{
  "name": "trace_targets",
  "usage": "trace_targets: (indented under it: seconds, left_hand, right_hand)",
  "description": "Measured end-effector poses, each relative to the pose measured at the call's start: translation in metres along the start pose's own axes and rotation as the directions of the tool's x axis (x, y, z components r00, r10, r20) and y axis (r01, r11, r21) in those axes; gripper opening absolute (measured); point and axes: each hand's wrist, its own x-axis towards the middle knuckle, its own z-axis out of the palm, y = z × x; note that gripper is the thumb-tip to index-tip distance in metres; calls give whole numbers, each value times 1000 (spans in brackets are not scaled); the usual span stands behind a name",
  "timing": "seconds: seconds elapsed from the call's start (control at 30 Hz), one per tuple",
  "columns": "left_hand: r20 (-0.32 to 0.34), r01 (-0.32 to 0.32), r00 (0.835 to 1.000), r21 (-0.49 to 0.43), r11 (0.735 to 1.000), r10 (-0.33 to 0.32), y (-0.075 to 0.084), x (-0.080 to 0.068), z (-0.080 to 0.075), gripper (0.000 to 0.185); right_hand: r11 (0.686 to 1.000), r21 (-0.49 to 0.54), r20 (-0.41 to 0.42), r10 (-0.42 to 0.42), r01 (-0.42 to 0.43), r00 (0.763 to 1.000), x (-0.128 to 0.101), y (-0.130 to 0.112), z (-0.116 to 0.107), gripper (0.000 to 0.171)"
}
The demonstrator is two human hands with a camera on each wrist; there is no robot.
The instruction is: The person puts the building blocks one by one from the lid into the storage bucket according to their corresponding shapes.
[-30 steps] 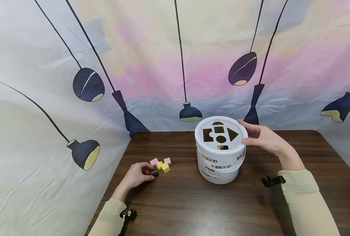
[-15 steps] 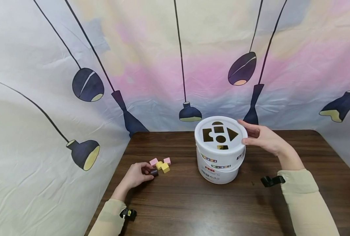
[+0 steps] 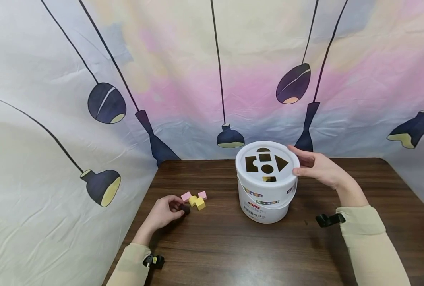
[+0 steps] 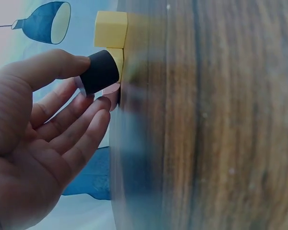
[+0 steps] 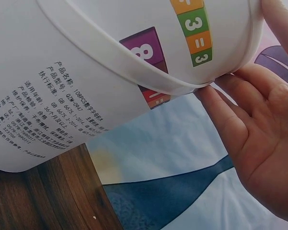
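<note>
My left hand [image 3: 163, 212] pinches a small black cylinder block [image 4: 100, 72] between thumb and fingers, tilted, at the left of the table. Just beyond it lie a yellow cylinder block [image 3: 192, 201], a yellow cube-like block [image 3: 200, 203] and two pink blocks, one on the left [image 3: 186, 196] and one on the right [image 3: 202, 195]. My right hand [image 3: 320, 170] holds the rim of a white bucket [image 3: 265, 206] from its right side, thumb and fingers spread along it. The bucket's white lid [image 3: 290, 159] has several shaped holes, including a circle, a triangle and a square.
The dark wooden table [image 3: 229, 246] extends around the bucket. Its back edge meets a hanging cloth [image 3: 183, 79] printed with lamps. The bucket's white carrying handle [image 5: 120, 52] hangs down along its front.
My left hand has shifted slightly to the left and tilted the black cylinder block, drawing it a little away from the yellow blocks. The right hand and bucket stay in place.
</note>
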Motion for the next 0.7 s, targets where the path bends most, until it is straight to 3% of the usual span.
trace_targets:
  seconds: [0.3,0.5,0.7]
  left_hand:
    - [-51,-48,998,-66,997,44,12,-1,-2,29]
    - [-71,-164,985,-160,973,154,34,5,-3,31]
    - [-111,-287,957,-202,936,270,68,14,-1,33]
  right_hand:
    - [1000,-15,-5,5,-5,1000,-1,-1,0,81]
    - [1000,-24,-5,15,-15,1000,-1,-2,0,82]
    - [1000,-16,-6,13,-13,1000,0,-2,1,81]
